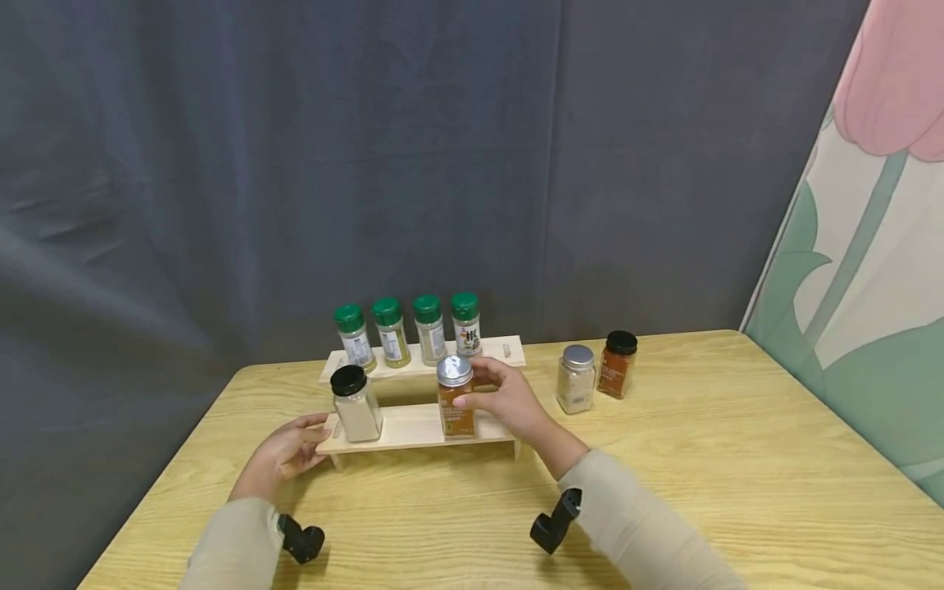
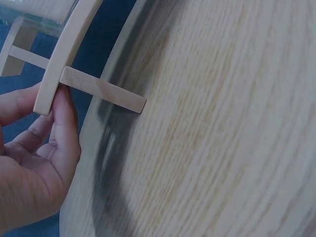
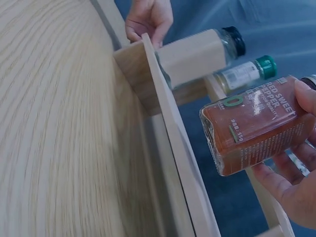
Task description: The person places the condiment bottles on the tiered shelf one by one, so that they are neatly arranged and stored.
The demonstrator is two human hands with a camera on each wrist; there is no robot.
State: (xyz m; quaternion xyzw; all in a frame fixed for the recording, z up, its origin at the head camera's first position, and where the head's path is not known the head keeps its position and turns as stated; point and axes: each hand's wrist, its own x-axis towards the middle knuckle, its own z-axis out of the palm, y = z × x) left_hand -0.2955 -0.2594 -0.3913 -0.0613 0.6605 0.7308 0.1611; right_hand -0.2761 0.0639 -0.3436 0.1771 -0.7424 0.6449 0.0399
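My right hand (image 1: 512, 401) grips a square jar of red sweet pepper powder (image 1: 456, 410) with a silver lid, thumb in front and fingers behind. In the right wrist view the jar (image 3: 252, 126) is held beside the edge of the front board. The wooden two-step spice rack (image 1: 409, 426) stands on the table. Its front board's left end is pinched between thumb and fingers of my left hand (image 1: 289, 449); the left wrist view shows the fingers close by the rack's leg (image 2: 103, 89). A jar of pale powder with a black lid (image 1: 357, 407) stands on the front board's left part.
Several green-capped shakers (image 1: 393, 332) line the rack's back step. Right of the rack stand a silver-lidded jar (image 1: 576, 381) and a black-lidded red jar (image 1: 616, 366). A dark curtain (image 1: 413, 164) hangs behind the wooden table (image 1: 686, 459).
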